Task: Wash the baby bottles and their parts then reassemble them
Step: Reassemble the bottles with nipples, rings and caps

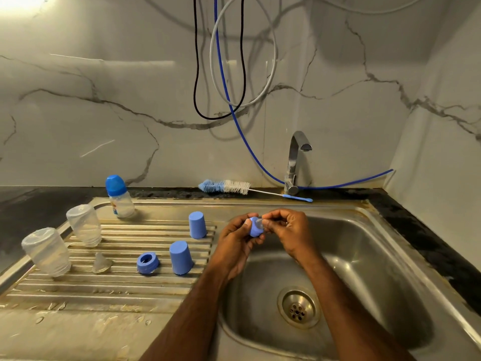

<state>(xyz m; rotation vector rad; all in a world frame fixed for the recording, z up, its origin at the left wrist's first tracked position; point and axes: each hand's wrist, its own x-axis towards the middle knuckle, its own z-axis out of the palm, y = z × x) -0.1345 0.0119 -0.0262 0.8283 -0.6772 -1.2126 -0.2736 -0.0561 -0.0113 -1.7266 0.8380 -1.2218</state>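
Draining upturned on the ribbed board, two clear bottles, a loose teat, a ring and two caps await assembly. Over the sink, our left hand grips a blue collar; our right hand pinches its clear teat, seemingly seating it.

Both hands, the left hand and the right hand, hang over the sink basin, whose bowl lies open beneath them down to the drain. Behind, the tap and the bottle brush line the back edge, and looped cables dangle above. To the left, the ribbed surface is crowded: two blue caps, a blue ring, a clear teat, I think, and upturned bottles. Its near strip offers passage.
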